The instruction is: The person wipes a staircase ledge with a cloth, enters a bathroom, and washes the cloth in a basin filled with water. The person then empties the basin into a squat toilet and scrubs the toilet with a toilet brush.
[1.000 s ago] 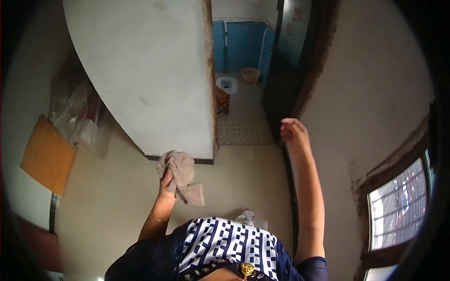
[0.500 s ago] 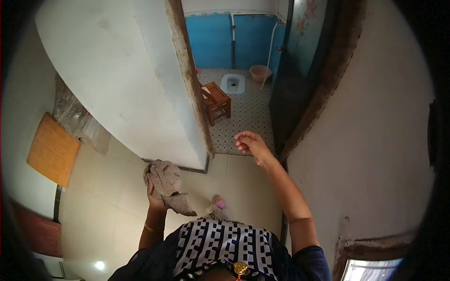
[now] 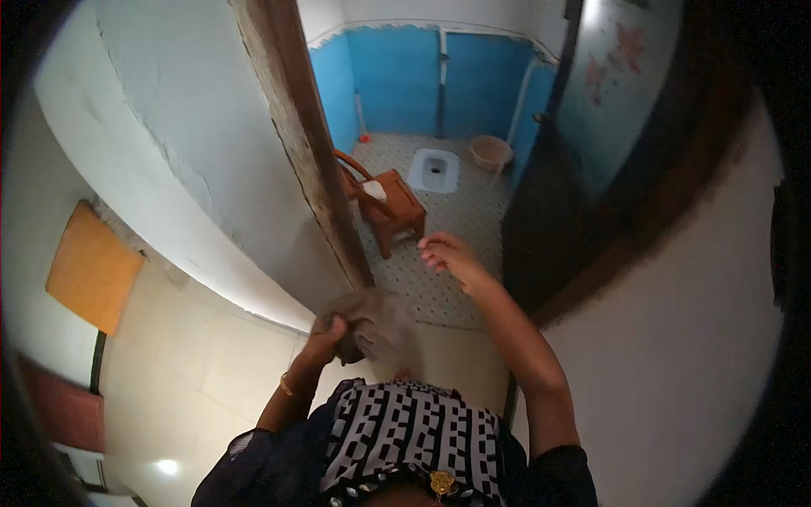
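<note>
My left hand [image 3: 328,336] is closed round a bunched grey-brown cloth [image 3: 380,325], its thumb lying on top. Motion smears the cloth, which hangs in front of my body near the doorway. A bracelet circles that wrist. Held out ahead over the tiled floor, my right hand [image 3: 449,256] carries nothing; its fingers are loosely bent and a little apart. Just beyond it, to the left, stands a wooden chair [image 3: 397,198] with a small white thing [image 3: 375,191] on its seat.
Through the doorway are a squat toilet [image 3: 434,170], a pinkish basin [image 3: 491,154] and a red-ended stick [image 3: 363,135]. A rough wooden door frame [image 3: 291,110] edges the left side; a dark door [image 3: 549,203] stands ajar on the right. A wooden board [image 3: 95,269] leans far left.
The view has moved closer to the doorway, and the chair and toilet appear larger. My left hand has swung the cloth rightward and in front of me. My right hand stays stretched ahead.
</note>
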The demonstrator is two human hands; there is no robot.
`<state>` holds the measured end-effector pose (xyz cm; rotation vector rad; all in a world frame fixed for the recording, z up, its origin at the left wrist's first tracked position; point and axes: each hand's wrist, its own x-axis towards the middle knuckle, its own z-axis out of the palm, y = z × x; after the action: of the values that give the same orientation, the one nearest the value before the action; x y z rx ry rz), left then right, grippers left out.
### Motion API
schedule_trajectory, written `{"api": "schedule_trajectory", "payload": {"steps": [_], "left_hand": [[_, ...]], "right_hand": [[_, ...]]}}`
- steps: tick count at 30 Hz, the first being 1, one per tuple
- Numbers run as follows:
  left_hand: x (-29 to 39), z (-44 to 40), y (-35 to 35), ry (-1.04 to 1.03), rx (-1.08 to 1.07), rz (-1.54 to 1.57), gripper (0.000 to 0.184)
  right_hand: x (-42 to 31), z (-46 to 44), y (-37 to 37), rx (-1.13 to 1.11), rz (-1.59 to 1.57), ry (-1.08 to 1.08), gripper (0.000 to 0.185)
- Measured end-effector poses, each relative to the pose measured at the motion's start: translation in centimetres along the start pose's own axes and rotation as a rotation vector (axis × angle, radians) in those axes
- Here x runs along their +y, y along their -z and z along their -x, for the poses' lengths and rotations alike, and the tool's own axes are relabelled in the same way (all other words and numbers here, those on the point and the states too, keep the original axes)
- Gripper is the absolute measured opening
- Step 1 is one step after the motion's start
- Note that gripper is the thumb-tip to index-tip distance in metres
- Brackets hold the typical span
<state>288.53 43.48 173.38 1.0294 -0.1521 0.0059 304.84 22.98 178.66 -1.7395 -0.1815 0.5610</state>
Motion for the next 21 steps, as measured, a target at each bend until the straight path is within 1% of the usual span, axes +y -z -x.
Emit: {"api": "schedule_trajectory", "payload": {"steps": [1, 2, 4, 5, 6, 7, 8, 9, 10, 12, 13, 14, 15, 17, 18, 19, 21], "left_hand": [[0.5, -1.1, -0.1, -0.004, -0.085, -0.078, 0.063], [0.4, -1.9, 0.2, -0.02, -0.054, -0.097, 0.063], [-0.9, -3.1, 1.2, 0.106, 0.025, -0.197, 0.062], [-1.3, -3.9, 2.4, 0.225, 0.003, -0.196, 0.061], [-1.4, -4.6, 1.9, 0.209, 0.029, -0.206, 0.061], [-1.5, -5.2, 1.1, 0.107, 0.074, -0.181, 0.059], [-1.6, -5.8, 0.5, 0.006, 0.122, -0.156, 0.058], [-1.8, -5.9, 0.2, -0.001, 0.107, -0.159, 0.056], [-1.8, -6.0, -0.5, -0.014, 0.147, -0.167, 0.056], [-1.3, -6.8, -2.4, -0.063, 0.253, -0.155, 0.056], [-1.5, -7.3, -2.9, -0.078, 0.286, -0.168, 0.056], [-2.0, -7.4, -3.3, -0.057, 0.394, -0.14, 0.057], [-2.4, -7.6, -3.8, -0.036, 0.5, -0.11, 0.057], [-3.8, -8.3, -4.5, -0.082, 0.558, -0.109, 0.06], [-4.3, -8.7, -4.6, -0.114, 0.59, -0.095, 0.062], [-5.0, -8.8, -5.5, -0.084, 0.719, -0.093, 0.064], [-5.2, -9.3, -7.1, -0.08, 0.791, -0.093, 0.065]], "right_hand": [[-0.6, -1.4, 0.3, -0.037, 0.002, 0.014, 0.015], [-1.0, -2.9, 0.9, -0.026, -0.007, 0.004, 0.016], [-2.3, -6.4, 1.2, -0.043, -0.015, 0.007, 0.017], [-3.2, -8.4, 1.7, -0.074, -0.013, 0.056, 0.021], [-4.1, -10.5, 2.0, -0.106, -0.011, 0.105, 0.026], [-4.6, -13.2, 2.2, -0.137, -0.009, 0.118, 0.026], [-5.0, -16.7, 2.1, -0.166, -0.023, 0.148, 0.03], [-5.9, -19.1, 2.0, -0.198, -0.038, 0.181, 0.035], [-7.7, -20.3, 1.3, -0.241, -0.036, 0.182, 0.035], [-12.1, -22.8, -0.3, -0.396, -0.102, 0.269, 0.043], [-13.4, -25.2, -1.2, -0.441, -0.082, 0.285, 0.047], [-14.5, -27.4, -2.3, -0.482, -0.065, 0.301, 0.051], [-15.7, -29.1, -3.3, -0.514, -0.069, 0.306, 0.051], [-17.6, -31.6, -5.2, -0.631, -0.159, 0.375, 0.058], [-18.4, -33.0, -6.6, -0.66, -0.163, 0.377, 0.058], [-18.8, -34.0, -7.7, -0.692, -0.194, 0.376, 0.06], [-19.2, -35.0, -10.3, -0.757, -0.228, 0.366, 0.062]]}}
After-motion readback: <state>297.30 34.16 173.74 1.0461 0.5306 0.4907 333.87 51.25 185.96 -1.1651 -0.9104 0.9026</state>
